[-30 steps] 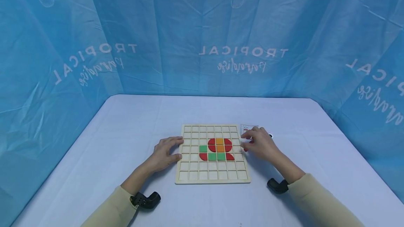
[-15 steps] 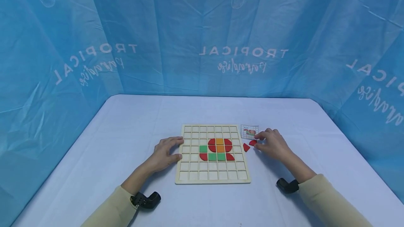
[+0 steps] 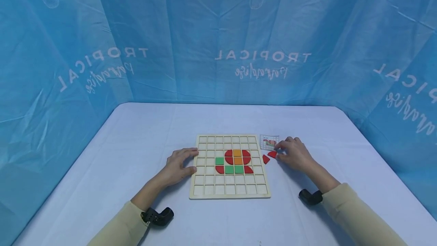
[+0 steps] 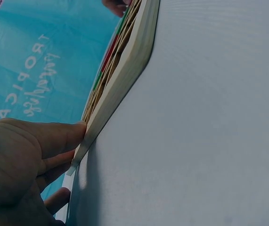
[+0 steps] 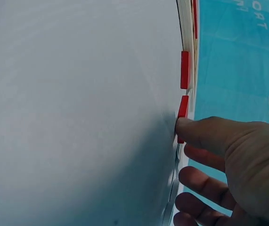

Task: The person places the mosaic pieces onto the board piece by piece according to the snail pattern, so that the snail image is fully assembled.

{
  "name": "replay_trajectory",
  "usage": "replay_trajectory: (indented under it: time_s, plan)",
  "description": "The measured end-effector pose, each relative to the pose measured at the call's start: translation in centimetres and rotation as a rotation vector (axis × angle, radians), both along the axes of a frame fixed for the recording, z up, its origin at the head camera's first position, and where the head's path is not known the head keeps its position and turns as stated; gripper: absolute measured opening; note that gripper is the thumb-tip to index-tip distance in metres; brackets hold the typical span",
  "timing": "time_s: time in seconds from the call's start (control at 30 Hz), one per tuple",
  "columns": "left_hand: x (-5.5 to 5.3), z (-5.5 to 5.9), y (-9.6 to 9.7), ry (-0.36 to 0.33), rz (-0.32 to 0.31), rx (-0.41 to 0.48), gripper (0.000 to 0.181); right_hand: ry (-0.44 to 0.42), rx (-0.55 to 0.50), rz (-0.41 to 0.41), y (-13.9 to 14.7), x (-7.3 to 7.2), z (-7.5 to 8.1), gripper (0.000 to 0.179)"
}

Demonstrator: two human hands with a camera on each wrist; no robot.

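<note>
My left hand (image 3: 175,168) rests on the left edge of a wooden grid board (image 3: 206,190), its thumb and fingers spread along the rim. In the board's cells lie several red quarter-round tiles (image 3: 228,160), two orange squares (image 3: 237,160) and three green squares (image 3: 230,169). Just right of the board, my right hand (image 3: 294,156) pinches a red quarter-round tile (image 3: 271,155) between thumb and index finger, low at the table. In the right wrist view the thumb touches this red tile (image 5: 183,106). Another red tile (image 3: 266,159) lies loose by the board's right edge.
A small printed pattern card (image 3: 269,142) lies at the board's upper right, close to my right fingers. The white-covered table (image 3: 164,124) ends at a blue printed curtain (image 3: 218,82). Each wrist wears a black device (image 3: 158,216).
My right hand has drawn back rightward from the board's edge, uncovering the card and the loose red tile, and has come to the other red tile. The left hand stays put.
</note>
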State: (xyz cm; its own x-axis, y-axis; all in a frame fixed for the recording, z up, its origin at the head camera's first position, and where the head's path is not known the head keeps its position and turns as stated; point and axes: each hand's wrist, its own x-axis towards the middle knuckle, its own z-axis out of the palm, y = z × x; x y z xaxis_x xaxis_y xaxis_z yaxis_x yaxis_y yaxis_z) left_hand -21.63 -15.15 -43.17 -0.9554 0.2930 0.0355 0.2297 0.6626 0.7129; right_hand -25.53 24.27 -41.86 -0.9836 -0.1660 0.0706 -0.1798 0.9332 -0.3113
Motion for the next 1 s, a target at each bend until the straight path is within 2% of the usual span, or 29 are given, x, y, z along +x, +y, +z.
replay_trajectory:
  time_s: [0.17, 0.37, 0.57, 0.83, 1.0]
  plan:
    - [0.0, 0.0, -0.1, 0.007, -0.005, 0.002, 0.051, 0.014, -0.008, 0.058, -0.6, -0.3, -0.1, 0.031]
    - [-0.1, -0.2, -0.1, 0.007, -0.007, 0.000, 0.051, -0.008, -0.011, 0.101, -0.9, -0.5, -0.2, 0.030]
    - [-0.1, -0.3, -0.1, 0.009, -0.008, 0.000, 0.051, -0.012, -0.006, 0.100, -0.8, -0.3, -0.2, 0.026]
    - [-0.1, -0.2, -0.1, 0.010, -0.004, -0.007, 0.051, 0.014, 0.025, 0.086, -0.5, 0.7, -0.3, 0.025]
    - [0.0, -0.2, -0.1, 0.012, -0.008, 0.001, 0.051, -0.016, -0.012, 0.067, -0.1, 1.3, -0.4, 0.031]
